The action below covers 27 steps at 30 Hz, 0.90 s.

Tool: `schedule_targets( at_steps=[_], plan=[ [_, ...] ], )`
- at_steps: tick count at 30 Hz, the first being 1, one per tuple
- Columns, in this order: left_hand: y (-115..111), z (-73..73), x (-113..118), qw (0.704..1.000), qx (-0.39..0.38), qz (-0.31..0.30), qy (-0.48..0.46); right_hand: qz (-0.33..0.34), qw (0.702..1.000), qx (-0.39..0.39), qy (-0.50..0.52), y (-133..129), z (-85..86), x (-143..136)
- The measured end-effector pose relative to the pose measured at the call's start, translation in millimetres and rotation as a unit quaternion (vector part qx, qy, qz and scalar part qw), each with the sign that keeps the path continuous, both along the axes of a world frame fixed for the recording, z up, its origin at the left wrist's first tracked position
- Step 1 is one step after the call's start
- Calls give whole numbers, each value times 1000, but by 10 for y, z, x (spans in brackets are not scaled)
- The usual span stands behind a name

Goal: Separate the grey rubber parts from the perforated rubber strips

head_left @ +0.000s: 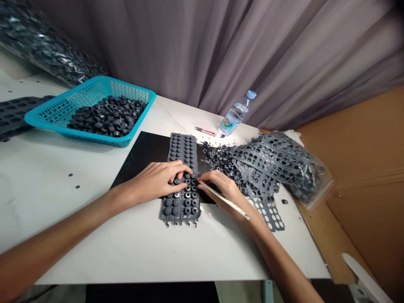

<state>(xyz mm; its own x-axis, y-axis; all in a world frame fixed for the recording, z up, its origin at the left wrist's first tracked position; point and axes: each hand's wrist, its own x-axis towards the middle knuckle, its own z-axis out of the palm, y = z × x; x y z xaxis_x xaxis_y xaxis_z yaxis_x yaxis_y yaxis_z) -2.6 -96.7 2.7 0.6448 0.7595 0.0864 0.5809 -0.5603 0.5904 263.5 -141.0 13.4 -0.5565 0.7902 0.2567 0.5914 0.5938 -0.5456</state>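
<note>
A grey molded rubber sheet (182,155) with rows of round raised parts lies lengthwise on a black mat (151,147). My left hand (160,179) rests on the sheet from its left side, fingers bent and thumb apart from the forefinger. At the sheet's right edge, my right hand (224,187) is closed around a thin white stick-like tool (225,201). The tool's tip points at the round parts near my left fingertips. Whether it touches them I cannot tell. Some round parts near me show open centres.
A blue basket (126,141) of black rubber rings stands at the left, by a large plastic bag (53,50). Pink-handled snips (205,131) and a water bottle (235,114) stand behind. Small black bits (222,162), punched sheets (261,158) and a clear bag (311,185) crowd the right.
</note>
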Motion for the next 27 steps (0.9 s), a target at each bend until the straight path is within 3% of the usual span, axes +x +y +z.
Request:
schedule_targets(
  at_steps=[8,15,18,23,27],
  plan=[
    [-2,-7,0,1000,-5,3,-2,-2,998,53,-28,36,-106,-15],
    [-4,-3,5,1000,-11,6,-3,-14,980,145,-133,76,-281,-73],
    [-12,4,13,1000,-16,8,-1,-67,979,147,-127,43,-308,-147],
    [-30,21,19,1000,-21,6,1,-235,960,123,-85,36,-281,-70],
    [-47,42,11,999,-32,-7,-3,-244,963,93,-69,51,-192,72]
  ],
)
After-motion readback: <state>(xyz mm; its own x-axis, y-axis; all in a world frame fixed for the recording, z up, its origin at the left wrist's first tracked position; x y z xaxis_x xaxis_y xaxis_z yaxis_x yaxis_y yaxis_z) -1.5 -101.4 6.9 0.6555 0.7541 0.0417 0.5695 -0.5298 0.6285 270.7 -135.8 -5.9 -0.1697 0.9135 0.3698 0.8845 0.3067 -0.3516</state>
